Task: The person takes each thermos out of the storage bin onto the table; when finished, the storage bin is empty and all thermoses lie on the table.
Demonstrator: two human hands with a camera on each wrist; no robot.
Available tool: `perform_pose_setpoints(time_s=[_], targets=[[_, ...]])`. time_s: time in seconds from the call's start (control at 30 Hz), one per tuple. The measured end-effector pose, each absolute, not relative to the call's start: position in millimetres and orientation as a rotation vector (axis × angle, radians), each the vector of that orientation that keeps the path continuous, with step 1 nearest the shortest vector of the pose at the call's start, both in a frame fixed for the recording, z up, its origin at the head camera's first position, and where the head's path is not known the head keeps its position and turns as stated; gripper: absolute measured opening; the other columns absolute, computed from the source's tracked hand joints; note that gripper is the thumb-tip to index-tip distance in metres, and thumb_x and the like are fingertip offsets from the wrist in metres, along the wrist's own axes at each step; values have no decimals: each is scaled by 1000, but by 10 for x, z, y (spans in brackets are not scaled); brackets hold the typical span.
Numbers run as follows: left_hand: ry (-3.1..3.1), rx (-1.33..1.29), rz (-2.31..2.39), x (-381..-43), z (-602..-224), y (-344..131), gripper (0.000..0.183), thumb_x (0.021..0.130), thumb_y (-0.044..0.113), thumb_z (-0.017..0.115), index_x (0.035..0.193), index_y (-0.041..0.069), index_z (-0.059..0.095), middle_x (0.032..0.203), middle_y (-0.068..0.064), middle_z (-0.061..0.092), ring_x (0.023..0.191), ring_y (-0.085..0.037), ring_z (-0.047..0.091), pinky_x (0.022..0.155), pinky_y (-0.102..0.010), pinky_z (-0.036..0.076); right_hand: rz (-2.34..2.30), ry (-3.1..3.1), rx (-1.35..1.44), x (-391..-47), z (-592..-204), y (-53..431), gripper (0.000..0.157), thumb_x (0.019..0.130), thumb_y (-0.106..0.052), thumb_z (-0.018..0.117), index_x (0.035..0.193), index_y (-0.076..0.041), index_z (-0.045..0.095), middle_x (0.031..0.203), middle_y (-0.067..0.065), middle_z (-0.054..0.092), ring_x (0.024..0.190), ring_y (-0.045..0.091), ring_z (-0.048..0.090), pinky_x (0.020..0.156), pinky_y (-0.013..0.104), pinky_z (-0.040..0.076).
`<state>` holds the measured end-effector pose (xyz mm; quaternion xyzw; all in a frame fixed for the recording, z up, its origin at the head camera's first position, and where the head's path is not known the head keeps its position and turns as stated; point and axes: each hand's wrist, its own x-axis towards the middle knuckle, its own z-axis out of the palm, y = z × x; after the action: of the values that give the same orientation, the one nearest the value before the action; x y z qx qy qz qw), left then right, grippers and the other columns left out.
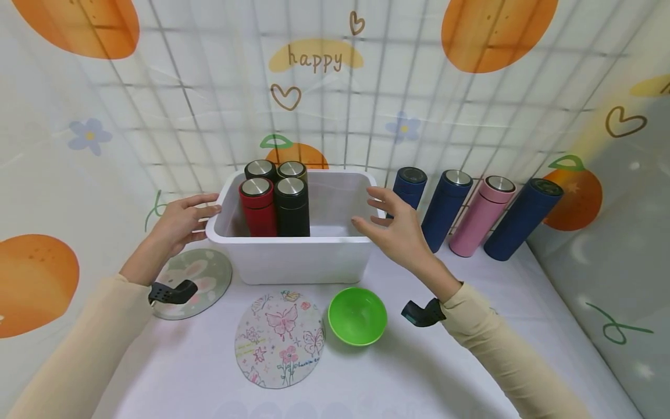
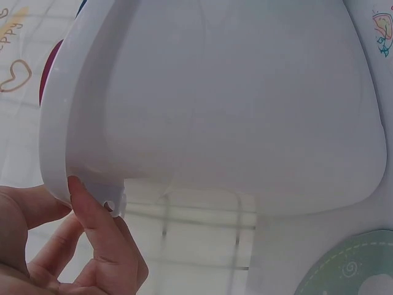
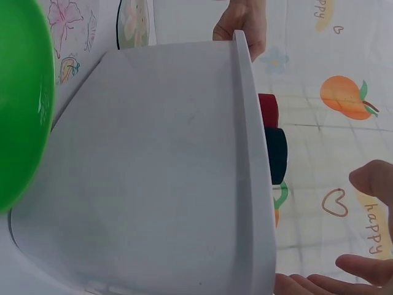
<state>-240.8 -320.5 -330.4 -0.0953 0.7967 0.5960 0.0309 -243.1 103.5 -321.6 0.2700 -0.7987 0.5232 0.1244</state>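
A white bin [image 1: 298, 262] stands on the table with several bottles in its left half: a red bottle [image 1: 259, 212], a black bottle [image 1: 293, 212] and others with dark lids behind. My left hand [image 1: 183, 224] is at the bin's left end, fairly straight fingers touching the rim; the left wrist view shows one fingertip [image 2: 75, 183] against the rim's underside. At the right end, my right hand [image 1: 395, 230] is spread around the rim, its thumb and fingers apart with nothing gripped between them. Part of the right rim is hidden behind that hand.
Right of the bin, blue bottles [image 1: 445, 203] and a pink bottle [image 1: 481, 218] stand in a row by the back curtain. In front are a green bowl [image 1: 357, 317] and a round butterfly mat [image 1: 280, 343]. A green mat [image 1: 209, 285] lies under the left wrist.
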Motion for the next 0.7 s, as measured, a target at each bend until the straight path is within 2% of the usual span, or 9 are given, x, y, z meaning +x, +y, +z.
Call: perform_pose_setpoints(time_s=[0.3,0.7], targets=[[2427,-292,1879,-2403,-3301,-3220,61,99,27,66,152,11,42,103,8,64,83,-10,67,72,-27,57,1534,-2379,792,-2440,-3245,917,64,88,-24,79,143,-7,51,146,6,50,128,24,55,93,37,53],[2440,-307,1850,-2414,-3306,-3215,61,99,29,66,153,13,42,116,0,60,85,-11,68,74,-27,57,1546,-2412,827,-2531,-3228,726,63,87,-26,80,142,-7,53,144,6,53,127,25,56,92,37,54]])
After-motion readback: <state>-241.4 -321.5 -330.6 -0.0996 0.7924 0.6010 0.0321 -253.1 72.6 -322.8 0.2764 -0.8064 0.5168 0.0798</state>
